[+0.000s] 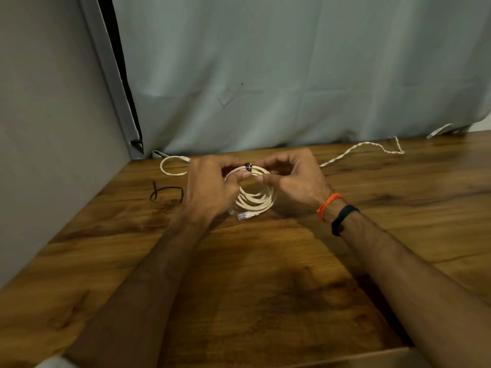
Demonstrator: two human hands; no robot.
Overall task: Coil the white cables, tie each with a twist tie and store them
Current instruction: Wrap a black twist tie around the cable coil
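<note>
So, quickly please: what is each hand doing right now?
Left hand: pinches the coiled white cable beside the black twist tie.
Right hand: pinches the coil on the tie's other side.

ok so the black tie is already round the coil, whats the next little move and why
Probably twist the tie's ends tight. The black twist tie is wrapped round the top of the coiled white cable, and both the left hand and right hand pinch the coil beside it, so only the closing twist seems left.
</note>
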